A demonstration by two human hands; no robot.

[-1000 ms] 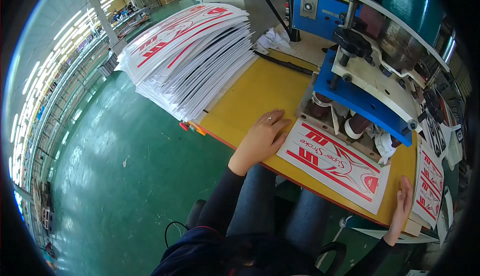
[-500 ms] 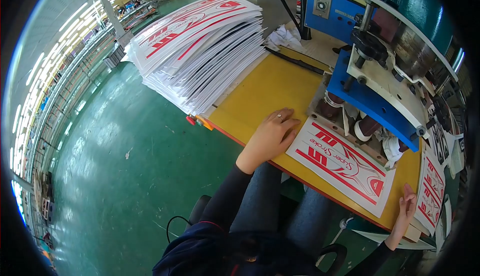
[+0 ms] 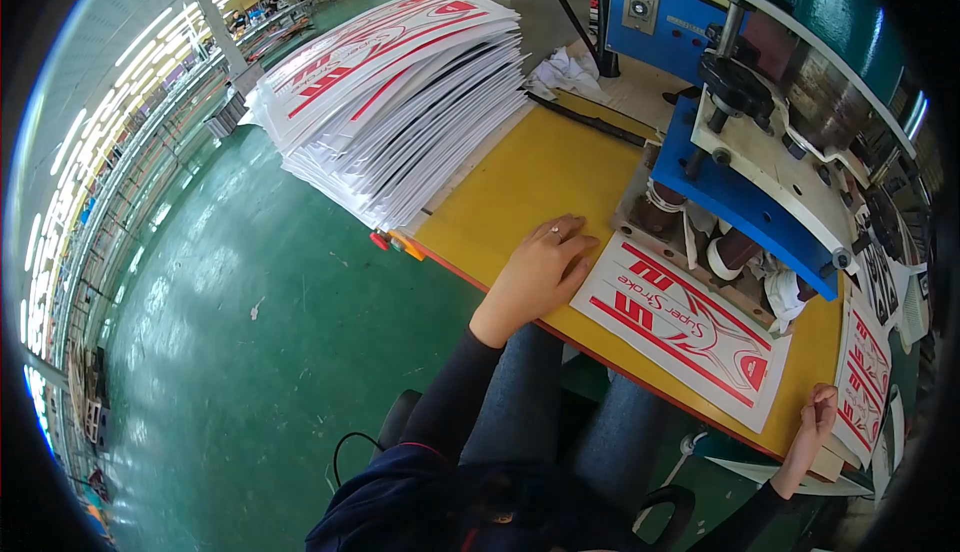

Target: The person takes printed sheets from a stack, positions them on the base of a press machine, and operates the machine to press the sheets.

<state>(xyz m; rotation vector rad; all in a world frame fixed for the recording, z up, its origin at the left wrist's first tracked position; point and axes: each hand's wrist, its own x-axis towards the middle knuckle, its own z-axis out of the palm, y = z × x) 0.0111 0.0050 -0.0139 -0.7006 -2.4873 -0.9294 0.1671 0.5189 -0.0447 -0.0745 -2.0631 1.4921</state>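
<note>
A white sheet printed in red with "Super Stroke" (image 3: pixel 690 337) lies on the yellow work surface, its far edge against the metal plate under the press. My left hand (image 3: pixel 540 272) rests palm down at the sheet's left end, fingers loosely apart and holding nothing. My right hand (image 3: pixel 815 427) is by the right edge of the work surface, its fingers curled in, with nothing visible in them. Just beyond it is another red-printed sheet (image 3: pixel 860 377). Above the first sheet stands the press head with its blue plate (image 3: pixel 745 212).
A tall stack of printed sheets (image 3: pixel 400 102) stands at the left of the yellow work surface (image 3: pixel 510 182). A dark bar (image 3: pixel 590 120) lies along the back, near a crumpled white cloth (image 3: pixel 565 74). The blue control box (image 3: pixel 660 12) is behind the press. Green floor (image 3: pixel 240 312) extends left.
My right hand has shifted slightly, its fingers curling in more. My left hand, the sheet and the press appear unchanged; the view has moved very slightly.
</note>
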